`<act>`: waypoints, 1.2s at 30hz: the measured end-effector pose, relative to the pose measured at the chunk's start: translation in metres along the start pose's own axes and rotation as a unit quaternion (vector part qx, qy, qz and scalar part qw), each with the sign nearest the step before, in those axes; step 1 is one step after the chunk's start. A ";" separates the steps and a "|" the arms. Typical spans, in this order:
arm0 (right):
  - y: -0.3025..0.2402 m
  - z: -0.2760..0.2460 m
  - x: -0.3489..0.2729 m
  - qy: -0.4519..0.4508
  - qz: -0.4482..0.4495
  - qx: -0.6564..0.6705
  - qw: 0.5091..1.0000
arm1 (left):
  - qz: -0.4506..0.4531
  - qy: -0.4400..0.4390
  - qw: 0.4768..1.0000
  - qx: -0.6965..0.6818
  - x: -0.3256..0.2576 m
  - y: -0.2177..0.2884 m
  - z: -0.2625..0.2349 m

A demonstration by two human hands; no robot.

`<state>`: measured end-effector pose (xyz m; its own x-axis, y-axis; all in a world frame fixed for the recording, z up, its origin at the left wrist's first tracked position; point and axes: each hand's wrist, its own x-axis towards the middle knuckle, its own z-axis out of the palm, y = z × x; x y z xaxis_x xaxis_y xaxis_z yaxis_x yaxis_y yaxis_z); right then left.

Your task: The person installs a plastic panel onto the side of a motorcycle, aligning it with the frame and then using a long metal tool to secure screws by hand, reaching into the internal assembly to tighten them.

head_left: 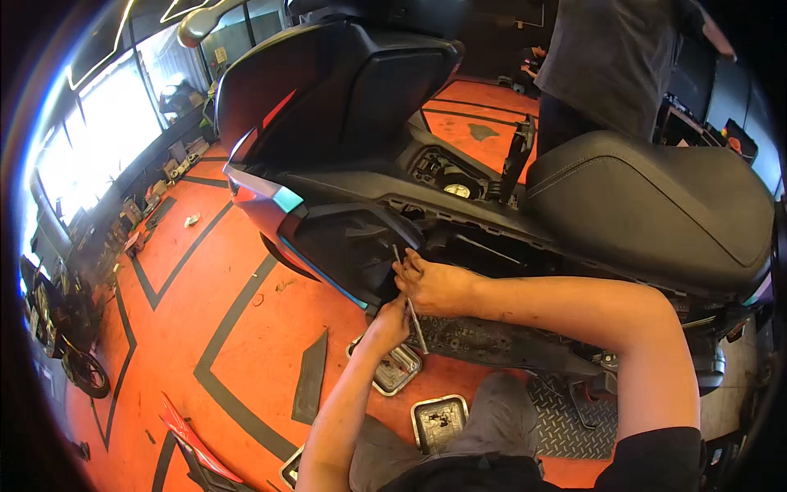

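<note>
Both hands are at the side of a partly stripped black scooter [344, 176], in front of its lower body panel [348, 246]. A slim metal rod-like tool [418, 326] runs slantwise between them, its upper end rising past my right fingers. My right hand [434, 283] is closed around the upper part of the rod. Just below it, my left hand [388, 326] has its fingers curled near the same rod; they are partly hidden, and I cannot see exactly what they grip. The scooter's dark footboard [492, 340] lies beneath my right forearm.
The stitched black seat [648, 205] is at the right. Metal trays, one with small parts [440, 402] and another [402, 369], lie on the orange floor. A dark panel [311, 377] and a red fairing piece [193, 443] lie leftward. A person [607, 66] stands beyond the scooter.
</note>
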<state>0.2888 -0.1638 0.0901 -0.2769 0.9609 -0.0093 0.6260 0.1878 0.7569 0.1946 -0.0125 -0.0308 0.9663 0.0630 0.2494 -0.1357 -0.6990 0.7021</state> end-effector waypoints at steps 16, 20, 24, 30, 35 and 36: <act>-0.003 0.004 0.006 0.011 -0.002 -0.020 1.000 | 0.034 0.037 0.997 -0.054 -0.006 0.000 0.004; -0.011 0.003 -0.002 -0.034 0.051 0.163 0.985 | 0.096 0.051 0.994 0.025 -0.024 0.008 0.009; -0.009 0.026 -0.016 -0.088 0.283 0.301 0.907 | -0.025 0.061 0.992 -0.105 -0.034 0.024 0.011; -0.007 0.020 0.012 -0.050 0.323 0.378 0.866 | -0.091 0.181 0.942 -0.269 -0.053 0.052 -0.051; -0.005 0.027 0.017 -0.040 0.374 0.489 0.787 | -0.134 0.194 0.932 -0.275 -0.005 0.064 -0.067; -0.002 0.031 0.011 -0.054 0.389 0.511 0.765 | -0.151 0.207 0.934 -0.249 0.005 0.064 -0.062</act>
<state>0.3070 -0.1478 0.0681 0.4961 0.8637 0.0891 0.8288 -0.4405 -0.3450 0.1770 -0.0127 0.0568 0.8240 0.5452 0.1542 -0.0559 -0.1927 0.9797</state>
